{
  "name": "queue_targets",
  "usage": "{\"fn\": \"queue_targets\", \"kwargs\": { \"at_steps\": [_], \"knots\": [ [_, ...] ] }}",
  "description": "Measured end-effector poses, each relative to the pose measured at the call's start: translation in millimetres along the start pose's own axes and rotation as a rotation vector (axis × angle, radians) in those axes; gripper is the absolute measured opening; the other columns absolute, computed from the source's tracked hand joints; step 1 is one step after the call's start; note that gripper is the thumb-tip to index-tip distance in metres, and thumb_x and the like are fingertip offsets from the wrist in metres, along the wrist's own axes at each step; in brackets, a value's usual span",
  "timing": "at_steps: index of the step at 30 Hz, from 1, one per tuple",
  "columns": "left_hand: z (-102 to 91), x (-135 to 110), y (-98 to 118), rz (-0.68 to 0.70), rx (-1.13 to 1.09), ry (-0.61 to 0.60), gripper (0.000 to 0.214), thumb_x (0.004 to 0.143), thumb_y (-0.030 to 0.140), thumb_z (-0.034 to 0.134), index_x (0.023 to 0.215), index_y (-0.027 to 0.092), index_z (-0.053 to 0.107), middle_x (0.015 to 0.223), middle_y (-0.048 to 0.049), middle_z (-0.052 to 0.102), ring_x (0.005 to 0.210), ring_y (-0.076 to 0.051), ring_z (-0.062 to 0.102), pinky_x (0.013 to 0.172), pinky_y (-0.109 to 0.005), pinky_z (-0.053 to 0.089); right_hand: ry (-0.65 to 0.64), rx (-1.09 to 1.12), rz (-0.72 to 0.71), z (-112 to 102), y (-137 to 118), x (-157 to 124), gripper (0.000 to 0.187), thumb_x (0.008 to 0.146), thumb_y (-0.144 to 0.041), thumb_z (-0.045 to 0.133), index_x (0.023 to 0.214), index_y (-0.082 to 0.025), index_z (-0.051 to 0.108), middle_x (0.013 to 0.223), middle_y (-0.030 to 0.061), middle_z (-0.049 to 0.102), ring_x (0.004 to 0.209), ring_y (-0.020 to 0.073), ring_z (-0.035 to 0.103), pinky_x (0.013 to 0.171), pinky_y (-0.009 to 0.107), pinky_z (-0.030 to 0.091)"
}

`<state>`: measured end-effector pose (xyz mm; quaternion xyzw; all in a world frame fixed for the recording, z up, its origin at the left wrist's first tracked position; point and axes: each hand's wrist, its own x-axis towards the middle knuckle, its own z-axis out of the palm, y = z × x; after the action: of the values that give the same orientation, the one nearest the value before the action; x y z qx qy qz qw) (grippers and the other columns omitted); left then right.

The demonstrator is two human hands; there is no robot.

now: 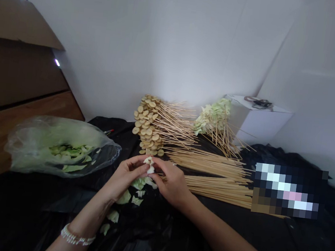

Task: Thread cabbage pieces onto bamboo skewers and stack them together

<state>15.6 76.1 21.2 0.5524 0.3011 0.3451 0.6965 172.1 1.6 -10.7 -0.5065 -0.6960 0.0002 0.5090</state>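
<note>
From here I see the left hand [129, 172] and right hand [174, 181], fingertips pinched together on one pale cabbage piece [150, 162] over the worktop [147, 241]. Round slices [148, 131] and a cabbage bundle [214, 114] look already skewered; loose leaves [136, 200], bagged cabbage [71, 151] and bare sticks [211, 163] remain.

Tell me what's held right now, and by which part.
Pale cabbage, pinched at its sides between the thumbs and fingers of the left hand and right hand. Exact contact spots can't be told; the fingers cover them.
</note>
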Motion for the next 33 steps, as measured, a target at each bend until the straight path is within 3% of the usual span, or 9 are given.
{"fn": "queue_targets", "kwargs": {
  "at_steps": [6, 23, 33],
  "knots": [
    [1.7, -2.5, -0.9, 0.010, -0.001, -0.012, 0.040, 0.068, 0.029, 0.079, 0.105, 0.018, 0.070, 0.099, -0.0077, 0.073, 0.088, -0.019, 0.068, 0.076, -0.024, 0.052, 0.001, 0.012, 0.009, 2.0, 2.5, -2.7, 0.042, 0.088, -0.027, 0.058, 0.129, -0.023, 0.052, 0.113, 0.0072, 0.067, 0.099, 0.0193, 0.063, 0.089, 0.035, 0.051],
    [2.1, -6.0, 1.4, -0.020, -0.078, -0.066, 0.045, 0.068, 0.032, 0.079, 0.108, 0.015, 0.069, 0.102, -0.0109, 0.072, 0.097, -0.026, 0.066, 0.084, -0.035, 0.051, -0.019, 0.041, 0.029, 4.2, 1.9, -5.4, 0.036, 0.090, -0.029, 0.055, 0.125, -0.024, 0.052, 0.105, 0.0063, 0.066, 0.091, 0.0191, 0.064, 0.080, 0.033, 0.054],
    [3.7, -5.3, 2.4, 0.010, -0.011, -0.023, 0.040, 0.069, 0.036, 0.078, 0.103, 0.017, 0.071, 0.090, -0.0053, 0.072, 0.079, -0.016, 0.065, 0.073, -0.025, 0.049, -0.054, -0.072, -0.045, 2.7, -4.3, -4.7, 0.035, 0.090, -0.024, 0.054, 0.124, -0.020, 0.050, 0.111, 0.0098, 0.064, 0.101, 0.0214, 0.061, 0.087, 0.036, 0.051]
  ]
}}
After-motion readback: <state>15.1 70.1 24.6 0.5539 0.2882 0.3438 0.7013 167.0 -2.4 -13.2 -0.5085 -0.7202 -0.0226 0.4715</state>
